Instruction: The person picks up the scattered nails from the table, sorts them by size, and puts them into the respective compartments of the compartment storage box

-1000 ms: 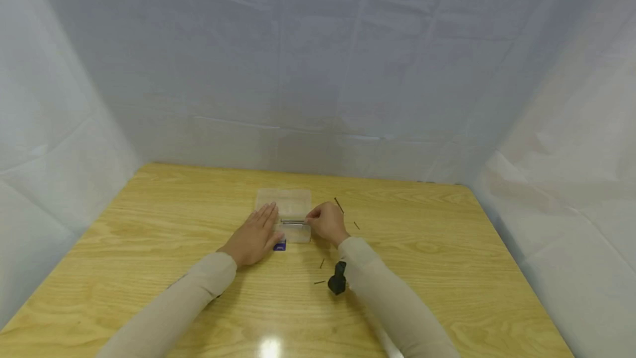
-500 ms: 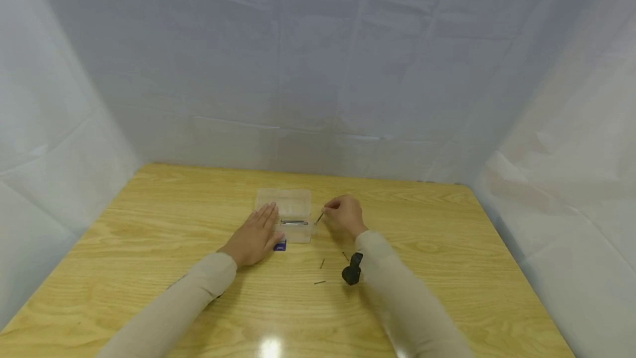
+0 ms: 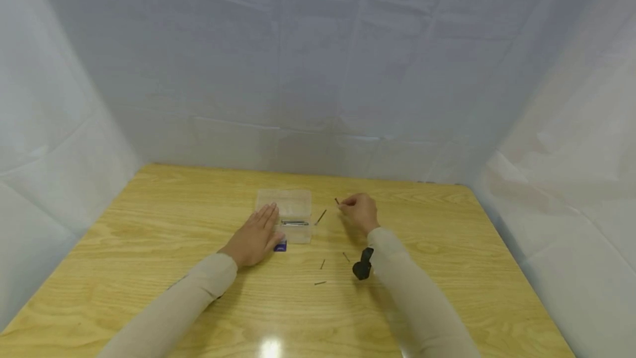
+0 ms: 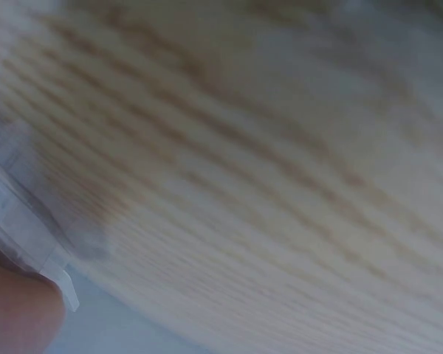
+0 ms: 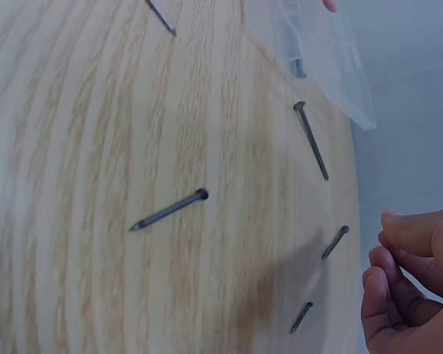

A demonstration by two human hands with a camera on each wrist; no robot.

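Hands are both down at the middle of the pale wooden table (image 3: 447, 269). The left hand (image 3: 254, 235) lies flat with straight fingers, its fingertips against the near left edge of the small clear plastic box (image 3: 290, 214), which sits open in the middle of the table; the left wrist view shows a fingertip pressed to the box's rim (image 4: 26, 236). Inside the box, a few thin dark metal nails (image 3: 294, 223) lie side by side along its middle.

Over on the other side, the right hand (image 3: 359, 211) hovers low to the right of the box, well clear of it, fingers curled in toward the thumb. The right wrist view shows those fingertips (image 5: 399, 258) bunched close together with nothing visibly between them, and a short dark nail (image 5: 334, 242) lying on the wood just beside them. In the head view that nail's tip (image 3: 337, 201) peeks out just left of the knuckles.

More loose nails are scattered about: one slanted nail (image 3: 321, 216) just off the box's right edge, two short ones (image 3: 334, 260) nearer the person, and another (image 3: 320, 282) lying nearest the person. Beige sleeves (image 3: 189, 297) cover both forearms, and a black wrist-worn camera (image 3: 363, 263) sits on the right wrist. White sheeting (image 3: 318, 70) surrounds the table on three sides.
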